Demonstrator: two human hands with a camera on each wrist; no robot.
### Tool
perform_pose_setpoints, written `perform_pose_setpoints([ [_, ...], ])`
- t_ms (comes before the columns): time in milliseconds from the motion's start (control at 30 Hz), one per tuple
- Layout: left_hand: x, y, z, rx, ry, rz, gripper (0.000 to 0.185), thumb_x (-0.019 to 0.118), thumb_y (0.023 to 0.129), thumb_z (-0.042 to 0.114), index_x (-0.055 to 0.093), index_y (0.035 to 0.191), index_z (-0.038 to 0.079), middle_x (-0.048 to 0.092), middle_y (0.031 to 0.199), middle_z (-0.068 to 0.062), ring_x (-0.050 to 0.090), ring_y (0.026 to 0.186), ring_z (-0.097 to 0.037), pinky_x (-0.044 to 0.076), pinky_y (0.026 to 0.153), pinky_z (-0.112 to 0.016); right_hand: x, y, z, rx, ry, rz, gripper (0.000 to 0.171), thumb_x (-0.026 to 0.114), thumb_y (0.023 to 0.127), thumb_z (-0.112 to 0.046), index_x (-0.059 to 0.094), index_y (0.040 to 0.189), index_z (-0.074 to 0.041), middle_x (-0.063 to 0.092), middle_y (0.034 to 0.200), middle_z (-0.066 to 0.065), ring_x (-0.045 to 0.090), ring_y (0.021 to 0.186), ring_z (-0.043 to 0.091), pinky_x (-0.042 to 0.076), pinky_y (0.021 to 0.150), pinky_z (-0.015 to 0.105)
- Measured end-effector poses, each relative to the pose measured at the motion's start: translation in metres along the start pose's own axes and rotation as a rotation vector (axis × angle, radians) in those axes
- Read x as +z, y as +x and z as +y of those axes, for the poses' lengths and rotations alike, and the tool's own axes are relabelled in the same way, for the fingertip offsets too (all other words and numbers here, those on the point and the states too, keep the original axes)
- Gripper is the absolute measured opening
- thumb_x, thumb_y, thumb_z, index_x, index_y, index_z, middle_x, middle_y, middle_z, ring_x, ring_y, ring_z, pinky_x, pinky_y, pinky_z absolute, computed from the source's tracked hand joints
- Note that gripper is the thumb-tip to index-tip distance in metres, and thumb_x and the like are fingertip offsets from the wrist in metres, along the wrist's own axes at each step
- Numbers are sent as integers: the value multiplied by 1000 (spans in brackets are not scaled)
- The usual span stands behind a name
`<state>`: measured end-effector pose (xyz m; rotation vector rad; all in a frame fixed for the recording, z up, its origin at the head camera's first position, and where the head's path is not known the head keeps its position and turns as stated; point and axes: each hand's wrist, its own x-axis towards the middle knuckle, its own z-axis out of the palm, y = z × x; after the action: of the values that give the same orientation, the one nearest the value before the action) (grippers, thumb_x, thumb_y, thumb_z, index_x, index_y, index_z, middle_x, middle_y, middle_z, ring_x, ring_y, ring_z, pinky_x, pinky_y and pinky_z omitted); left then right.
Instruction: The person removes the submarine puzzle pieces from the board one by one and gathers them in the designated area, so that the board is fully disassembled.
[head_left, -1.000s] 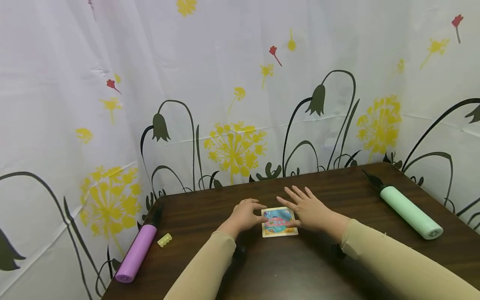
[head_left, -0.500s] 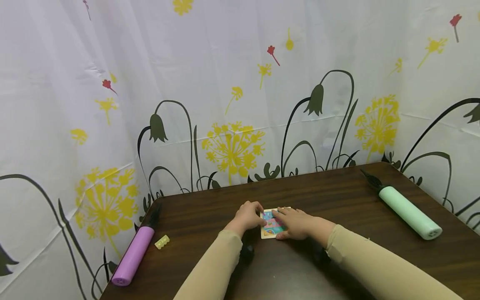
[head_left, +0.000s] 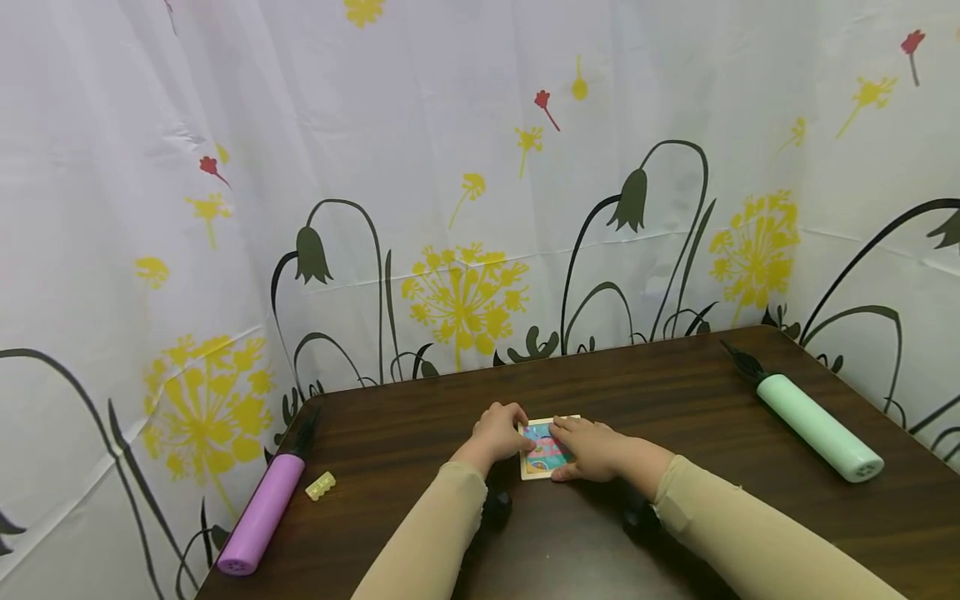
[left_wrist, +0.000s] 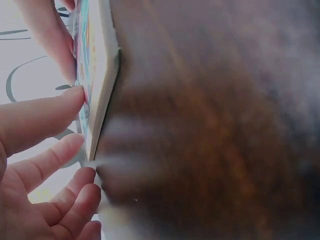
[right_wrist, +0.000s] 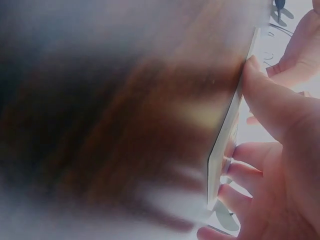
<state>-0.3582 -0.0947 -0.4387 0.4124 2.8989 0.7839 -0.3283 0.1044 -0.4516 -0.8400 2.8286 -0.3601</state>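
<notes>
A small square picture board (head_left: 542,460) with a pale rim and a colourful blue and pink picture lies flat on the dark table. My left hand (head_left: 497,433) grips its left side. In the left wrist view the thumb (left_wrist: 45,119) presses on the picture face, with the other fingers beside the board's edge. From the right, my right hand (head_left: 594,450) holds the board, covering part of the picture. The right wrist view has that thumb (right_wrist: 272,102) at the near edge and the bent fingers along the right side.
A purple hand pump (head_left: 262,512) with a black nozzle lies along the table's left edge. Beside it is a small yellow toy piece (head_left: 320,486). A mint green pump (head_left: 819,427) lies at the right. The flower-printed curtain (head_left: 465,167) hangs behind the table (head_left: 405,433).
My right hand has come down from above the board's right side and taken hold of it. My left hand has closed in on the left side. Over the last half second both hands barely move.
</notes>
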Motion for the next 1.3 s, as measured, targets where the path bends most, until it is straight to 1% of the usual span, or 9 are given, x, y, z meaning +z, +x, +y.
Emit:
perform_pose_setpoints([
  [133,1,1,1,-4,8,2,33,84,79,22,64,101,8,48,95,-5,46,92,-26,37,84,-47,0,0,-1,9,-18,-2,85,66,89,-54,38,150,-2,33,155,16,30,142,36,28,107,60],
  [400,1,4,-1,-31,-34,-12,34,85,77,19,62,100,8,47,96,-7,45,91,-26,37,84,-47,1,0,-3,10,-15,-12,84,66,89,-53,38,150,-2,33,155,16,30,142,36,29,106,60],
  [600,1,6,-1,-20,-55,12,36,86,74,14,61,99,8,47,95,-7,46,89,-26,37,83,-46,1,0,-4,12,-5,-9,83,67,89,-53,40,149,-3,34,155,15,30,142,35,29,107,59],
  [767,2,8,-3,22,-78,44,34,85,73,8,61,96,6,49,89,-5,47,81,-22,39,75,-39,1,-1,-4,12,-5,-8,83,67,89,-52,40,150,-3,33,155,15,29,142,35,29,107,58],
  [933,4,12,-4,45,-194,48,24,77,78,-2,61,95,2,55,80,-5,51,70,-18,45,63,-31,0,-1,-4,16,-6,-8,84,67,88,-53,39,150,-3,33,156,15,29,142,35,29,108,57],
  [1033,4,12,-7,28,-283,78,12,70,84,-3,64,94,2,57,78,-5,53,68,-16,46,60,-29,-1,-1,-3,23,-4,-10,84,67,88,-53,39,150,-4,33,156,15,29,142,35,28,108,58],
  [1100,1,12,-10,2,-351,121,8,68,86,-3,65,93,1,60,77,-5,55,66,-16,47,58,-29,-1,-1,-3,24,-1,-15,84,67,88,-53,39,150,-4,32,156,15,28,142,35,27,108,58],
  [1200,-11,7,-22,-52,-435,200,7,68,86,-4,66,93,-3,63,75,-7,59,63,-19,47,55,-30,-2,-1,-5,15,3,-18,83,67,89,-53,39,150,-4,32,156,15,28,143,36,27,108,59],
  [1300,-29,-1,-41,-112,-458,268,7,70,85,-3,68,91,-5,64,74,-7,61,63,-21,46,56,-29,-2,0,-5,13,-8,-20,83,66,89,-53,39,150,-3,32,156,15,27,143,36,27,108,58],
])
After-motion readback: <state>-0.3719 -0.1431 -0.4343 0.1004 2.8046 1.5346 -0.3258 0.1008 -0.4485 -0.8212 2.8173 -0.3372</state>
